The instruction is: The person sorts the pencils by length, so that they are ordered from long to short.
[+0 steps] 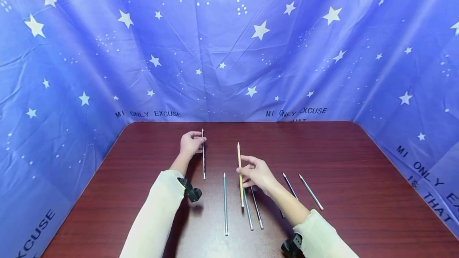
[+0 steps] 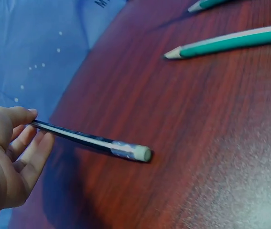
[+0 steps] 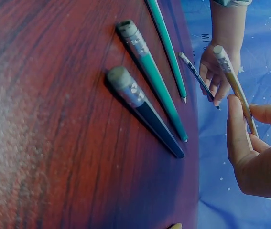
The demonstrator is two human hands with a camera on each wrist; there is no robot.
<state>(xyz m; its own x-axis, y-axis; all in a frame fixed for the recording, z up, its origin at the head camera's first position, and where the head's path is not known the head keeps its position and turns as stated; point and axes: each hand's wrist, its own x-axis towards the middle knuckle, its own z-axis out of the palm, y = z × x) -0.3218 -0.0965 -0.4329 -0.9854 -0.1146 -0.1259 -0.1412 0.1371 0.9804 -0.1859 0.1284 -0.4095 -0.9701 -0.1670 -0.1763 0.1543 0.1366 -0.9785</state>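
Observation:
Toward the far left of the table, my left hand (image 1: 191,145) pinches a black-and-white striped pencil (image 1: 204,164) near its pointed end. In the left wrist view its white eraser end (image 2: 142,153) sticks out toward the camera, just over the wood. My right hand (image 1: 259,175) holds a yellow pencil (image 1: 241,186) between thumb and fingers, tip pointing away. A green pencil (image 1: 225,206) lies left of it. Below the right hand lie another green pencil (image 1: 249,212) and a black pencil (image 1: 256,210), their far ends partly hidden by that hand.
Right of the right forearm lie a dark pencil (image 1: 289,185), partly covered by the arm, and a green pencil (image 1: 311,192). The dark red wooden table (image 1: 358,162) ends at a blue star-printed curtain (image 1: 229,51) behind and at both sides.

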